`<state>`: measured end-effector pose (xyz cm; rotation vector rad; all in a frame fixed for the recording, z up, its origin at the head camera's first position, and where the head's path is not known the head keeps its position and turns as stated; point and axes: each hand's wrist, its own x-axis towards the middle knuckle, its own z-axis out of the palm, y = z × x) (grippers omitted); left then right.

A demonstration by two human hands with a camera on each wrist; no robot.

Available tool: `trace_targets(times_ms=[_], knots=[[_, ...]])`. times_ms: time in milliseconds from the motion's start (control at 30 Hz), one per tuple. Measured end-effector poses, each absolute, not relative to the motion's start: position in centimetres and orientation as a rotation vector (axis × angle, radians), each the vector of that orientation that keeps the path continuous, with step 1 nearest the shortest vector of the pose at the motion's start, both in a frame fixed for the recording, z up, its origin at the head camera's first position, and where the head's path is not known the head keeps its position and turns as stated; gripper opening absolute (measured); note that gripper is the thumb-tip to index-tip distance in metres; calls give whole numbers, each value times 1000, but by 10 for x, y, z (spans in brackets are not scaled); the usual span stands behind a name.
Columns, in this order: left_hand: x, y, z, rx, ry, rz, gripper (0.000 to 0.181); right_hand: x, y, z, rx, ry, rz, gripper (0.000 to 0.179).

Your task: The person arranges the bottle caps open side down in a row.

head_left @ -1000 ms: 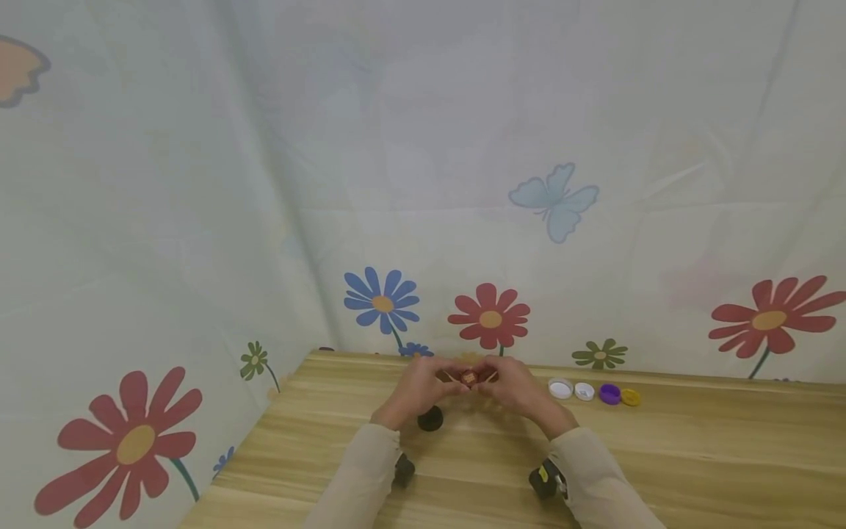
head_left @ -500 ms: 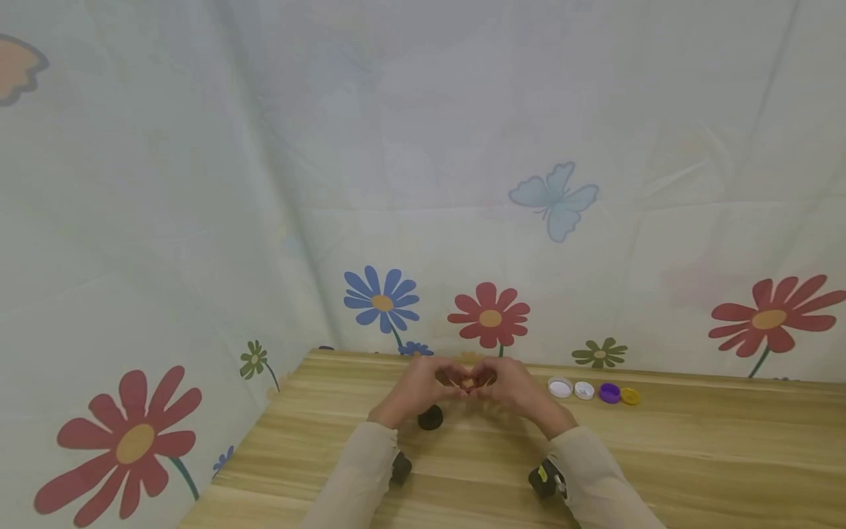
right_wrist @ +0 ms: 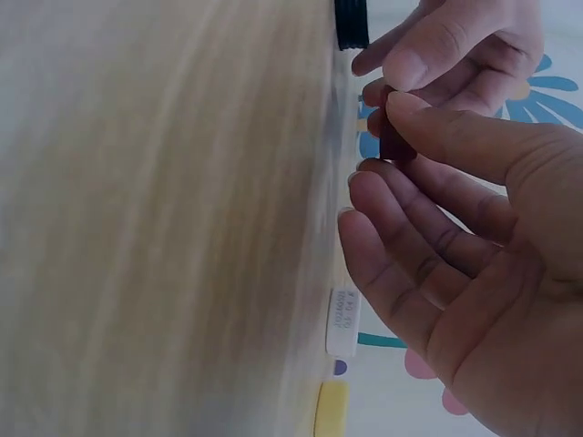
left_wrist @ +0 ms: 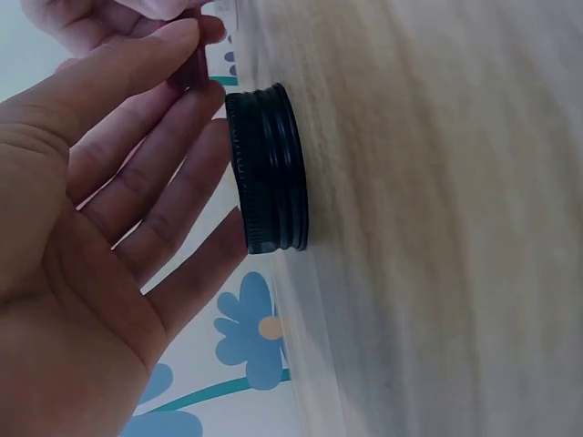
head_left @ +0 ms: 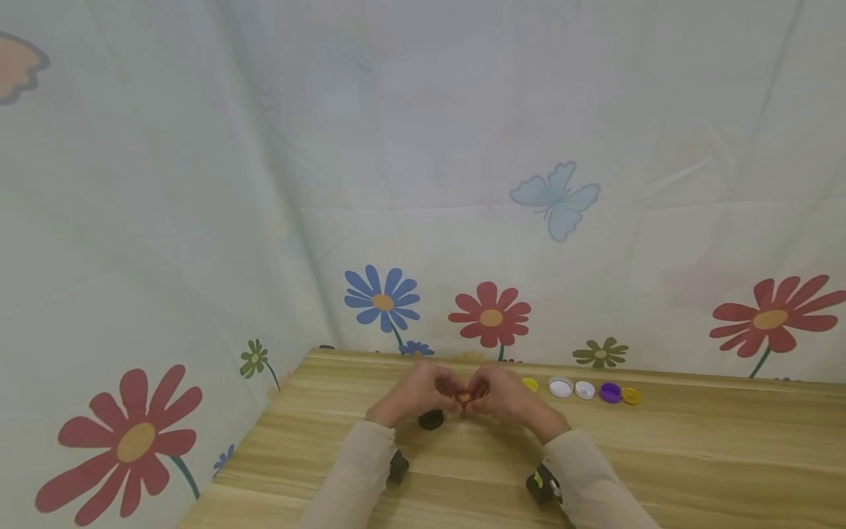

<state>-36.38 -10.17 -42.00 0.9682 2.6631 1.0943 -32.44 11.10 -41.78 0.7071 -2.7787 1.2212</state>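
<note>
Both hands meet over the table around a small dark red cap (head_left: 465, 397), which shows a pale pattern on its top in the head view. My left hand (head_left: 418, 391) pinches one side of the cap (left_wrist: 194, 66) between thumb and forefinger, its other fingers spread. From the opposite side my right hand (head_left: 510, 397) pinches it too, with the thumb on the cap (right_wrist: 395, 144) and the remaining fingers loosely bent. A black ribbed lid (head_left: 431, 419) lies on the table just below the left hand; up close, the lid (left_wrist: 269, 170) overlaps that hand's fingertips.
Right of the hands, a row of caps runs along the table's back: yellow (head_left: 530, 384), white (head_left: 561, 387), a smaller white one (head_left: 584, 390), purple (head_left: 611, 393) and darker yellow (head_left: 631, 397). A flowered curtain (head_left: 423, 184) hangs behind the wooden table (head_left: 714, 448).
Both hands and the red cap have come slightly closer to me and a little left. A yellow cap beside the right hand is now visible. The black lid and other caps stay put.
</note>
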Motion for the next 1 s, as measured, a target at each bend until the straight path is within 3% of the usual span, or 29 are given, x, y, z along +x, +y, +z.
trace_targets(times_ms=[1000], knots=[[-356,-104,-417,898,2599,987,22,-320,105,-425,736,-2865,1193,20]])
